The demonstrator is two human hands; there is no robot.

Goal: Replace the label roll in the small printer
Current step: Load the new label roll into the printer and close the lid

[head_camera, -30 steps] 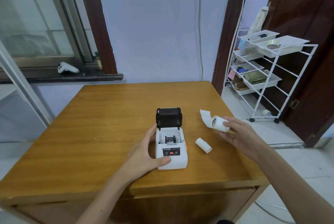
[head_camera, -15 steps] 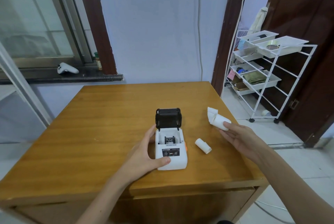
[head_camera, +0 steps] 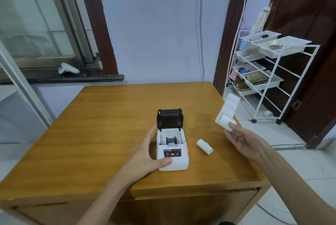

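Note:
A small white printer [head_camera: 172,154] stands on the wooden table [head_camera: 101,130], its black lid [head_camera: 170,118] flipped up and the roll bay showing bare. My left hand [head_camera: 145,154] grips the printer's left side, thumb on its front corner. My right hand [head_camera: 243,139] holds a white label roll [head_camera: 224,122] above the table's right edge, with a strip of labels sticking upward from it. A second small white roll [head_camera: 204,146] lies on the table between the printer and my right hand.
A white wire trolley [head_camera: 263,79] with trays stands on the floor to the right, beside a dark door. A window sill at the left holds a white controller [head_camera: 68,69]. The table's right edge is close under my right hand.
My right hand has lifted the label roll up and to the right, and turned it so the loose strip points upward. My left hand and the printer have stayed put.

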